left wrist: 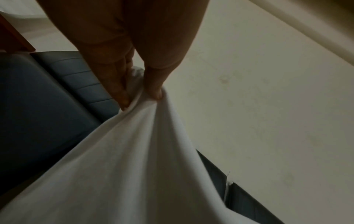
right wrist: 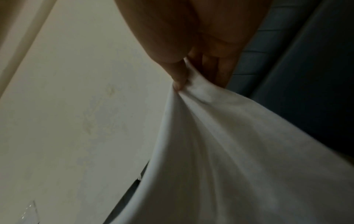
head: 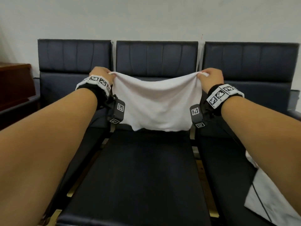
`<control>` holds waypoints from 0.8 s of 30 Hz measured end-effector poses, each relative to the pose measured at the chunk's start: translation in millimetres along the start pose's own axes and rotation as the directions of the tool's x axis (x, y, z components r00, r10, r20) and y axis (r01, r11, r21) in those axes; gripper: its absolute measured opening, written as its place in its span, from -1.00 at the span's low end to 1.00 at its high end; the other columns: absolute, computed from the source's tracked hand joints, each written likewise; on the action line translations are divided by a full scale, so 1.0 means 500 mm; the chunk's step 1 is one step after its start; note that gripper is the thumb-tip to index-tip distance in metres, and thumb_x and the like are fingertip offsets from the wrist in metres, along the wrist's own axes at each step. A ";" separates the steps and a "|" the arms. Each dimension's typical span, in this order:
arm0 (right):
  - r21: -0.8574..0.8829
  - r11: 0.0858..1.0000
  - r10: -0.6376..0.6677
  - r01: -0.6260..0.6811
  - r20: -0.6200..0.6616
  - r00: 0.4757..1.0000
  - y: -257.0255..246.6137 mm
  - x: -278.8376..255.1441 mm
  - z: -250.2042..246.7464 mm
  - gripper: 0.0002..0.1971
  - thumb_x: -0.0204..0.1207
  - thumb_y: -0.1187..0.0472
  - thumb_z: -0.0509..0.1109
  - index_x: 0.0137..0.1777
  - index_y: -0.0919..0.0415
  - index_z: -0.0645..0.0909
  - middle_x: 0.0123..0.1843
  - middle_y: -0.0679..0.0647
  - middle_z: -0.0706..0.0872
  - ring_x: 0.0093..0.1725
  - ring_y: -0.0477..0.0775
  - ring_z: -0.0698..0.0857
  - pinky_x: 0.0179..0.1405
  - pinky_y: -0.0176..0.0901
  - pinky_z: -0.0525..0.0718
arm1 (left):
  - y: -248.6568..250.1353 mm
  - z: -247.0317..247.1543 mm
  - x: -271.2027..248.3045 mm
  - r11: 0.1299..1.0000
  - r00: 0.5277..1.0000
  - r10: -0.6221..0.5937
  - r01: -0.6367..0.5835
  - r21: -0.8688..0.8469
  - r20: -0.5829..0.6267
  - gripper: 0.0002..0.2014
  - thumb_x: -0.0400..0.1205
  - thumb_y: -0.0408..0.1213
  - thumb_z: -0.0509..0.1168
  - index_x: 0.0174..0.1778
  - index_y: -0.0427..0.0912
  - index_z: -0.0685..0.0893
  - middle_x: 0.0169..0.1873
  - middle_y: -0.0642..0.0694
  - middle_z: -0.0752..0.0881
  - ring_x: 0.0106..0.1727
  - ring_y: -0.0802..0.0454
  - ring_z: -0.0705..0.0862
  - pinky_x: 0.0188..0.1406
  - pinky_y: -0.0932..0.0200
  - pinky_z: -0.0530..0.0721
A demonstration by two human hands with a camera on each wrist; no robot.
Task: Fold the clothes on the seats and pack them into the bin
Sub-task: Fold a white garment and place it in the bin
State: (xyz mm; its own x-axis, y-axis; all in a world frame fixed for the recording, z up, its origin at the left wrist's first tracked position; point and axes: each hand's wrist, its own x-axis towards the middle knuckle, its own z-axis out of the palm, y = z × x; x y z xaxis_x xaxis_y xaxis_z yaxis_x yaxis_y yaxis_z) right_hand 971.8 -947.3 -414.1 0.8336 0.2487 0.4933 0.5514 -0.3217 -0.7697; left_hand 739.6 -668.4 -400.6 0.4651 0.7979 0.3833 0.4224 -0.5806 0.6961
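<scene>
1 white garment (head: pixel 156 103) hangs in the air in front of a row of 3 dark seats (head: pixel 146 168), spread between 2 hands above the middle seat. The left hand (head: pixel 101 74) pinches 1 upper corner, thumb and fingers (left wrist: pixel 120 89) curled round the bunched cloth; the right hand (head: pixel 211 76) grips the opposite upper corner the same way, its thumb (right wrist: pixel 179 78) pressed into the fabric. The top edge sags between them, and the bottom hem hangs just above the middle seat cushion. 1 more piece of white cloth (head: pixel 267 198) lies on the right seat, partly behind the right forearm. Each wrist carries 1 marker-covered band with 1 small camera box. A white wall (head: pixel 146 18) stands behind the seats.
</scene>
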 end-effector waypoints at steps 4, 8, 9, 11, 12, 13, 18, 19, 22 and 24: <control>-0.032 0.999 0.012 -0.007 0.151 0.988 0.075 -0.125 0.018 -0.83 0.57 0.20 0.40 0.06 0.22 0.77 0.07 0.24 0.79 0.11 0.24 0.72 0.12 -0.02 0.67 | -0.055 -0.004 -0.117 0.997 0.995 0.034 -0.041 0.071 0.090 -0.85 0.62 -0.22 0.34 0.03 -0.11 0.79 -0.06 -0.18 0.78 -0.10 -0.09 0.67 -0.09 0.14 0.55; -0.197 0.971 0.200 -0.134 0.371 0.907 0.185 -0.312 0.053 -0.85 0.48 0.24 0.50 -0.29 -0.01 0.73 -0.10 0.18 0.81 0.00 0.22 0.76 -0.05 -0.10 0.66 | -0.197 0.017 -0.268 0.969 0.941 -0.104 0.023 0.246 0.321 -0.85 0.56 -0.18 0.44 -0.01 -0.10 0.82 -0.06 -0.18 0.80 -0.07 -0.07 0.70 -0.12 0.18 0.55; -0.273 0.951 0.251 -0.142 0.423 0.871 0.214 -0.356 0.060 -0.84 0.45 0.22 0.54 -0.33 -0.02 0.72 -0.12 0.17 0.81 -0.02 0.20 0.76 -0.08 -0.14 0.63 | -0.232 0.025 -0.301 0.949 0.910 -0.152 0.024 0.316 0.387 -0.83 0.54 -0.15 0.46 -0.01 -0.11 0.82 -0.04 -0.17 0.79 -0.01 -0.08 0.71 -0.10 0.19 0.55; -0.475 0.876 0.355 -0.085 0.515 0.780 0.258 -0.427 0.072 -0.95 0.43 0.16 0.59 -0.23 0.07 0.78 -0.04 0.16 0.82 0.03 0.17 0.76 -0.04 -0.19 0.63 | -0.294 0.042 -0.359 0.865 0.823 -0.269 -0.022 0.501 0.500 -0.75 0.55 -0.11 0.44 0.08 -0.14 0.81 0.06 -0.14 0.76 0.14 -0.10 0.70 0.06 0.17 0.60; -0.574 0.818 0.417 -0.046 0.535 0.735 0.276 -0.452 0.077 -0.90 0.46 0.15 0.55 -0.08 0.14 0.80 0.05 0.16 0.81 0.10 0.16 0.75 0.03 -0.18 0.65 | -0.333 0.054 -0.381 0.813 0.777 -0.330 -0.055 0.580 0.536 -0.72 0.56 -0.11 0.43 0.13 -0.13 0.80 0.11 -0.12 0.75 0.19 -0.09 0.69 0.17 0.14 0.62; -0.659 0.752 0.469 0.005 0.541 0.698 0.288 -0.470 0.081 -0.81 0.52 0.17 0.48 0.08 0.21 0.79 0.15 0.16 0.78 0.18 0.17 0.73 0.12 -0.16 0.66 | -0.351 0.057 -0.402 0.755 0.740 -0.377 -0.104 0.647 0.557 -0.70 0.55 -0.09 0.43 0.16 -0.11 0.78 0.13 -0.09 0.75 0.20 -0.08 0.70 0.22 0.13 0.62; -0.804 0.563 0.562 0.192 0.543 0.624 0.268 -0.501 0.083 -0.67 0.63 0.24 0.30 0.33 0.38 0.59 0.32 0.26 0.66 0.31 0.23 0.66 0.29 -0.06 0.61 | -0.470 0.109 -0.417 0.570 0.644 -0.505 -0.251 0.782 0.575 -0.39 0.25 0.28 0.50 0.09 -0.06 0.76 0.00 -0.03 0.76 0.06 -0.06 0.74 0.09 0.09 0.70; -0.795 0.560 0.552 0.234 0.568 0.610 0.261 -0.496 0.084 -0.68 0.62 0.24 0.30 0.30 0.39 0.60 0.24 0.26 0.67 0.22 0.24 0.67 0.25 -0.05 0.63 | -0.447 0.101 -0.426 0.589 0.625 -0.505 -0.255 0.767 0.596 -0.37 0.30 0.33 0.44 0.06 -0.11 0.77 -0.02 -0.06 0.76 0.06 -0.08 0.74 0.08 0.09 0.69; -0.772 0.576 0.503 0.268 0.594 0.628 0.239 -0.472 0.098 -0.81 0.62 0.27 0.21 -0.04 0.36 0.61 0.05 0.27 0.67 -0.16 0.17 0.63 -0.11 -0.09 0.63 | -0.395 0.101 -0.426 0.671 0.673 -0.414 -0.228 0.705 0.612 -0.38 0.57 0.30 0.19 0.13 -0.22 0.73 0.14 -0.16 0.72 0.20 -0.14 0.67 0.18 0.08 0.58; -0.741 0.613 0.433 0.274 0.605 0.668 0.225 -0.465 0.119 -0.78 0.62 0.26 0.20 -0.26 0.29 0.48 -0.12 0.19 0.60 -0.28 0.12 0.56 -0.35 -0.17 0.50 | -0.369 0.122 -0.421 0.677 0.730 -0.345 -0.243 0.695 0.590 -0.45 0.64 0.19 0.16 0.24 -0.23 0.64 0.26 -0.19 0.66 0.26 -0.18 0.63 0.24 0.02 0.59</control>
State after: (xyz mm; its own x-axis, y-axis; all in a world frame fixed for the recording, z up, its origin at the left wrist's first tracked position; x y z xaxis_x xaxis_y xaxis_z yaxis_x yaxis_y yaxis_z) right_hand 837.8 -986.8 -639.5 0.7761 0.5796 -0.2485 0.5905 -0.8062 -0.0362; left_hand 611.2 -739.2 -647.0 0.6530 0.6871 -0.3184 0.7139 -0.6989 -0.0442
